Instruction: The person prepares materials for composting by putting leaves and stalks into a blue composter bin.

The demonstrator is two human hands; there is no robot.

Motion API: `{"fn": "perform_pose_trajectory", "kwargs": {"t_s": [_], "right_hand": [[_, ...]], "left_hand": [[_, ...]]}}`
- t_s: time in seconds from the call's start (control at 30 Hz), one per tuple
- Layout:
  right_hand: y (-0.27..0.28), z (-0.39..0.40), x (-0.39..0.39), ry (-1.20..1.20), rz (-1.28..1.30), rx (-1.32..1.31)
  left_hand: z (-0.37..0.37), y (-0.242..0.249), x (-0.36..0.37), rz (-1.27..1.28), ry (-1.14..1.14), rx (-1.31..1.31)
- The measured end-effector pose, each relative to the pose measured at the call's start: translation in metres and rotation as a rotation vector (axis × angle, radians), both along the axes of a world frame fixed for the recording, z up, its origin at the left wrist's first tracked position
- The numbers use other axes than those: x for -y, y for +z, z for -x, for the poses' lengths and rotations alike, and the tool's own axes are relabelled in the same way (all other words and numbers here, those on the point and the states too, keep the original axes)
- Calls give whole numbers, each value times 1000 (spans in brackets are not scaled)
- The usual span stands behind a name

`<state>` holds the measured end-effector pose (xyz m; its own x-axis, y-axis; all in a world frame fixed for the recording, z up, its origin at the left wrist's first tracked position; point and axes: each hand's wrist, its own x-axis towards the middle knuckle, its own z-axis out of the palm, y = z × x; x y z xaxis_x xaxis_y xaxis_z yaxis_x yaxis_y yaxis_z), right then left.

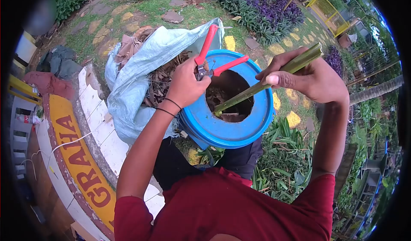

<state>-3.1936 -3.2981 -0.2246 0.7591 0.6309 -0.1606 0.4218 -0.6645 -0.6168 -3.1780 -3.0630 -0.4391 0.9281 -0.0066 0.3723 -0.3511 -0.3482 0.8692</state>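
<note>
My left hand (187, 86) is closed around the head of a pair of pruning shears; the red handles (208, 42) spread apart and point away from me. The blades are hidden by the fingers. Between thumb and fingers of my right hand (310, 76) a thick green plant stem (252, 90) is pinched. It slants down leftward, its lower end at the round opening of a blue plastic barrel (195, 123). The stem's upper end is cut flat. Inside the barrel, some dry brown pieces show in shadow.
A pale blue woven sack (136, 69) full of dry leaves (165, 80) leans against the barrel's left side. A tiled ledge with a yellow lettered band (85, 159) runs along the left. Cut green leaves (280, 155) lie on the ground at right.
</note>
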Motion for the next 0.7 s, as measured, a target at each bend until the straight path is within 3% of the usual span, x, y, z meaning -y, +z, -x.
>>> {"fn": "perform_pose_trajectory", "kwargs": {"t_s": [0.07, 0.13, 0.2, 0.27, 0.33, 0.53, 0.63, 0.7], "right_hand": [[-17, 0, -11, 18, 18, -185], [-69, -5, -26, 128, 243, -255], [-168, -16, -9, 315, 333, 8], [-179, -20, -9, 290, 313, -27], [-171, -26, -12, 267, 295, -63], [-44, -13, -18, 124, 175, 16], [-43, -14, -19, 105, 252, 45], [-71, -19, -20, 101, 365, 101]], "left_hand": [[0, 1, 0, 20, -9, 17], [-1, 0, 1, 39, -17, 36], [-2, -4, -1, 4, -23, 42], [-1, -2, 1, 16, -21, 47], [1, 0, 0, 29, -17, 52], [-3, -3, -1, 52, -24, 86], [-2, 1, -1, 17, -33, 23], [-1, -1, -1, 56, -34, 45]]}}
